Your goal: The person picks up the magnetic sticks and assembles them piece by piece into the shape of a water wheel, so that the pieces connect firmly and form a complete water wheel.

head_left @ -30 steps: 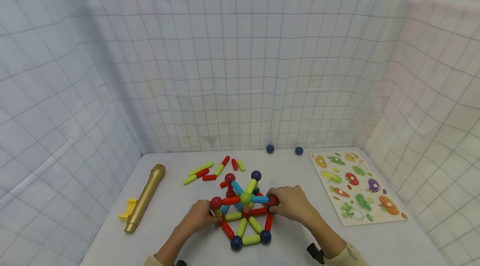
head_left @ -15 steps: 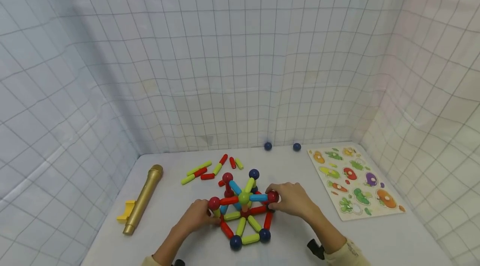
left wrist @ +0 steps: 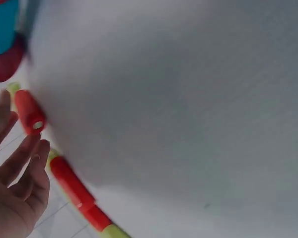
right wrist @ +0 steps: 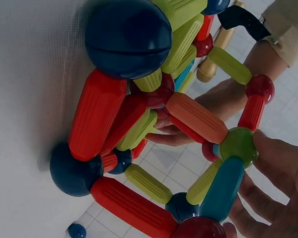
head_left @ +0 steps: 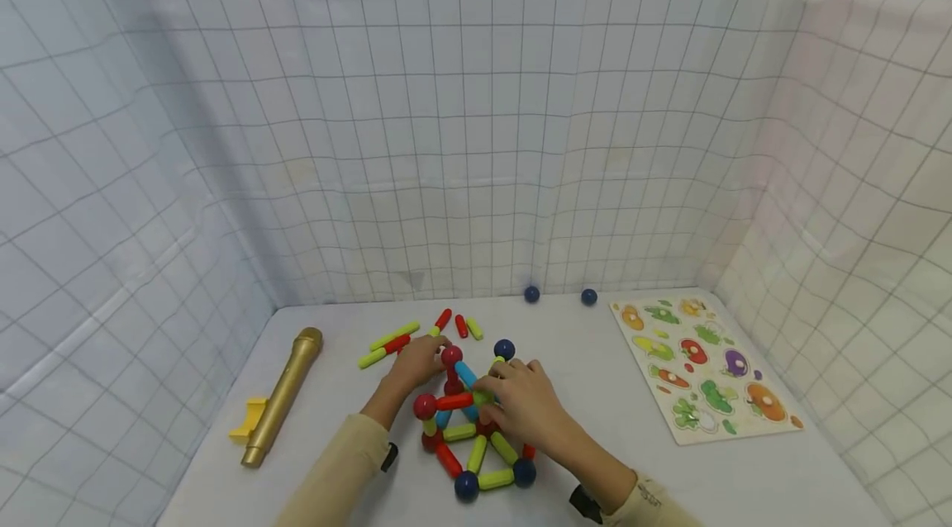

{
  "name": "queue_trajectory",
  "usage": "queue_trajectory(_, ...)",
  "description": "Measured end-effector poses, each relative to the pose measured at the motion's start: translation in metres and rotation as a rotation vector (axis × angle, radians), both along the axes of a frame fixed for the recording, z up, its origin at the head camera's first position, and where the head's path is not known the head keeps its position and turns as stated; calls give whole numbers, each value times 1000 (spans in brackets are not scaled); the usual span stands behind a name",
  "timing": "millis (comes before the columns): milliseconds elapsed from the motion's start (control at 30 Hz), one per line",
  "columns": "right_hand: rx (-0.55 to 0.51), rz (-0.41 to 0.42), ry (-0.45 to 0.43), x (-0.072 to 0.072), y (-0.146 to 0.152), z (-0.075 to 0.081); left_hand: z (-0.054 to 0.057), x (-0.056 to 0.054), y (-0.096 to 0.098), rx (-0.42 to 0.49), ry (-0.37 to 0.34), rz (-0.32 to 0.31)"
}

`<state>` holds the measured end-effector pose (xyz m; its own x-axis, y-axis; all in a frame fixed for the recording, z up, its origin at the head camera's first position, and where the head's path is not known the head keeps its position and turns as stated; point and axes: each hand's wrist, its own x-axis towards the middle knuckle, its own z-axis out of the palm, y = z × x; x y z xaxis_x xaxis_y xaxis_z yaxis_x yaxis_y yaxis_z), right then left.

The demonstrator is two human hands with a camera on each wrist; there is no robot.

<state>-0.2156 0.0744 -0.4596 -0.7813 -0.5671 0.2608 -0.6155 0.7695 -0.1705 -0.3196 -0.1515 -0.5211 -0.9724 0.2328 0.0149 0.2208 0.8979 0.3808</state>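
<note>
A construction of magnetic rods and balls [head_left: 461, 431] stands on the table in the head view. Red and blue balls mark its corners, and a green ball [right wrist: 240, 148] tops its centre. My right hand [head_left: 526, 407] reaches over the top and pinches this green ball between thumb and fingers; a teal rod [right wrist: 222, 190] leads off from it. At the back left my left hand [head_left: 419, 362] is beside a red ball [head_left: 452, 356]. In the left wrist view its fingers are loosely extended near a loose red rod [left wrist: 30, 111], and no object is visibly held.
Loose red and yellow-green rods [head_left: 396, 335] lie behind the construction. Two dark blue balls [head_left: 531, 294] sit near the back wall. At left lies a gold toy microphone [head_left: 286, 395] beside a yellow piece [head_left: 249, 420]. A vegetable puzzle board [head_left: 702, 370] lies at right.
My right hand has left the red ball at the right corner and moved left to the green ball. My left hand has left the front-left corner and moved back.
</note>
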Motion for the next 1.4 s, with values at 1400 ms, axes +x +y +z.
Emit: queue_trajectory(1400,-23,-16,-4,0,-1,-3,73,57,-4,417,-240,77)
